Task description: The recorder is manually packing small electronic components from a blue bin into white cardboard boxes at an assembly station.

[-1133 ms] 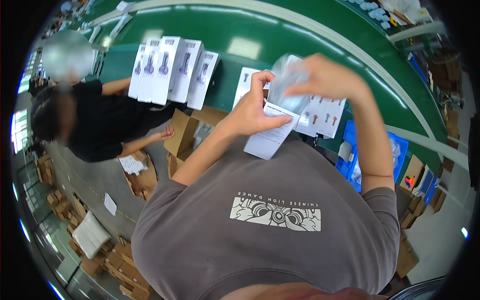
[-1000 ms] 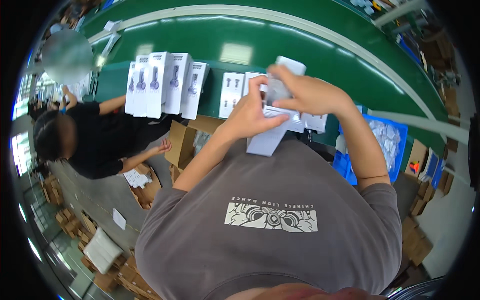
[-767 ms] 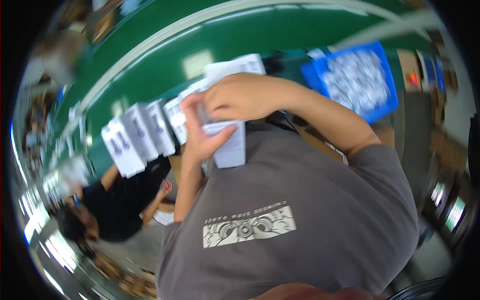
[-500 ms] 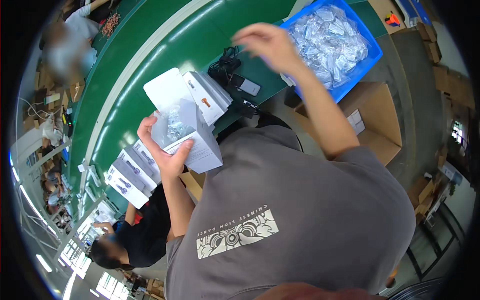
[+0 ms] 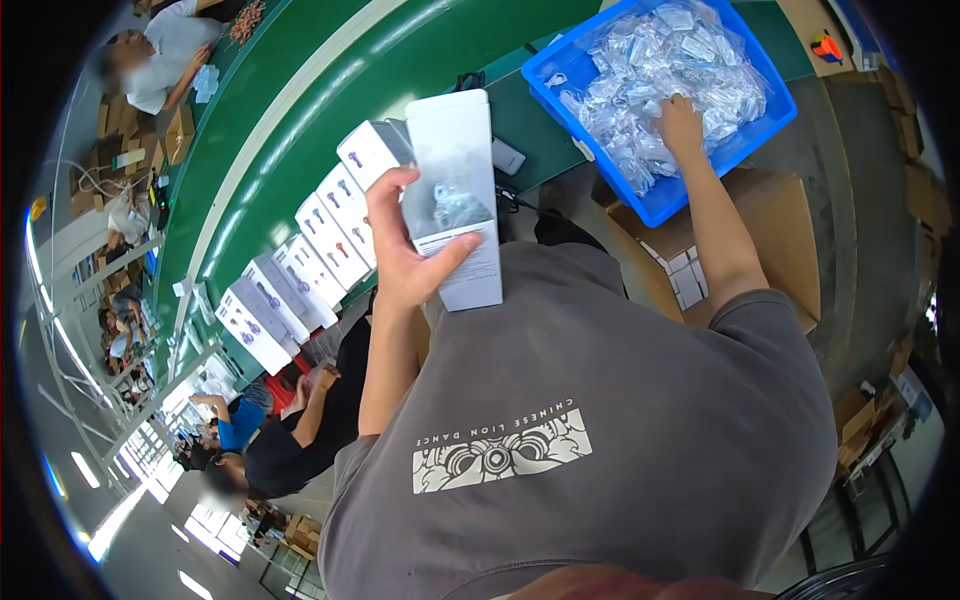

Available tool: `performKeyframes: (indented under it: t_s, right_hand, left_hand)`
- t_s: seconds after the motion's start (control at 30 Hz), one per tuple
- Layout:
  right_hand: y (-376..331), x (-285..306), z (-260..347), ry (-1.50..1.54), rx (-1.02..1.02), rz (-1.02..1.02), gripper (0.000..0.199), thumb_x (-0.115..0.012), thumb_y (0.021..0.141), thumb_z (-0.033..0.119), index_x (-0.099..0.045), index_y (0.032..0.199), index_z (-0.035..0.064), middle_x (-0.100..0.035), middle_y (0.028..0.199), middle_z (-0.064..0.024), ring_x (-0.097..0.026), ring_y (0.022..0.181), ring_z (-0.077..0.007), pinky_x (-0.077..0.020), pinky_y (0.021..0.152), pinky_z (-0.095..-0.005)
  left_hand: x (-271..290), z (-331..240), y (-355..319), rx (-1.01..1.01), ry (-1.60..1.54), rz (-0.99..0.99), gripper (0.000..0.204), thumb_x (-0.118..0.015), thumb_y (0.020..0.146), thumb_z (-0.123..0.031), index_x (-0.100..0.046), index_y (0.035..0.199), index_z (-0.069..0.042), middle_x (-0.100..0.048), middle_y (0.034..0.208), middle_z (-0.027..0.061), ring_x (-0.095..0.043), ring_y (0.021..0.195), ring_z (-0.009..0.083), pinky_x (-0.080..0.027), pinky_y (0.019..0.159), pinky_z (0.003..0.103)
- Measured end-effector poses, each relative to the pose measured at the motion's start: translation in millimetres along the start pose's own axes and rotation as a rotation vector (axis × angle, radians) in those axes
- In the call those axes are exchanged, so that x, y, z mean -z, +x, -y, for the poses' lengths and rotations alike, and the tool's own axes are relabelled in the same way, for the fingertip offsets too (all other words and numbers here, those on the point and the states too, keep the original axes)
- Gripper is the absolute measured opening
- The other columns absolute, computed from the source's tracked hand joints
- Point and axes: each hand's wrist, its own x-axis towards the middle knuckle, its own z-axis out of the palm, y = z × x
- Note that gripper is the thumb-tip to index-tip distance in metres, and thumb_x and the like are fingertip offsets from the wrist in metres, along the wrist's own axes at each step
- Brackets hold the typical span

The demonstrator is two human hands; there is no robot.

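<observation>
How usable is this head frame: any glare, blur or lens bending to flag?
Head view: sharp at both hands; the green belt bows strongly near the rim; ceiling lights streak along it; bags in the blue bin glint; corners are black.

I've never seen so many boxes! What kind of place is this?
Probably a factory packing line. A long green conveyor belt carries a row of white boxes, the left hand holds a white box, and the right hand reaches into a blue bin of small plastic bags.
</observation>
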Motion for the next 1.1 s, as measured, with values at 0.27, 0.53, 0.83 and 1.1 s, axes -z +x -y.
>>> performKeyframes:
  t_s: [0.27, 0.53, 0.83, 1.1]
  right_hand:
    - [14.0, 71.3, 20.9, 0.743, 0.148, 0.034, 0.026, -0.073, 0.090, 0.026, -0.070, 0.096, 0.0016, -0.066, 0.074, -0.0093, -0.057, 0.064, -0.0180, -0.0479, 0.064, -0.0298]
    - [-59.1, 309.1, 184.1, 1.105, 1.287, 0.293, 0.008, -0.074, 0.081, 0.001, -0.074, 0.089, 0.0012, -0.068, 0.084, -0.0078, -0.064, 0.077, -0.0220, -0.0490, 0.066, -0.0327]
    - [-66.1, 300.3, 276.4, 0.647, 1.574, 0.508, 0.013, -0.070, 0.077, 0.008, -0.072, 0.090, 0.0027, -0.067, 0.086, -0.0143, -0.065, 0.079, -0.0321, -0.0500, 0.072, -0.0416]
    - [-107.8, 281.9, 298.7, 1.191, 0.998, 0.931, 0.025, -0.072, 0.082, 0.002, -0.064, 0.106, 0.0033, -0.067, 0.091, -0.0047, -0.064, 0.089, -0.0172, -0.0490, 0.074, -0.0342]
  left_hand:
    - [-7.9, -2.5, -14.9, 0.154, -0.102, -0.056, 0.085, -0.088, 0.067, -0.019, -0.038, 0.135, -0.007, -0.046, 0.127, 0.0114, -0.048, 0.121, 0.0235, -0.039, 0.103, 0.036]
    - [-4.7, -4.0, -19.5, 0.278, -0.228, 0.071, 0.093, -0.089, 0.068, -0.016, -0.031, 0.140, -0.008, -0.046, 0.130, 0.0127, -0.048, 0.125, 0.0241, -0.039, 0.105, 0.038]
    - [5.2, 4.9, -42.1, 0.156, -0.203, 0.007, 0.095, -0.087, 0.068, -0.015, -0.028, 0.141, -0.004, -0.048, 0.131, 0.0143, -0.060, 0.105, 0.0207, -0.051, 0.089, 0.035]
    - [21.7, 18.8, -74.1, 0.134, -0.295, -0.155, 0.099, -0.086, 0.068, -0.015, -0.027, 0.147, -0.005, -0.045, 0.138, 0.0138, -0.046, 0.129, 0.0229, -0.034, 0.111, 0.040]
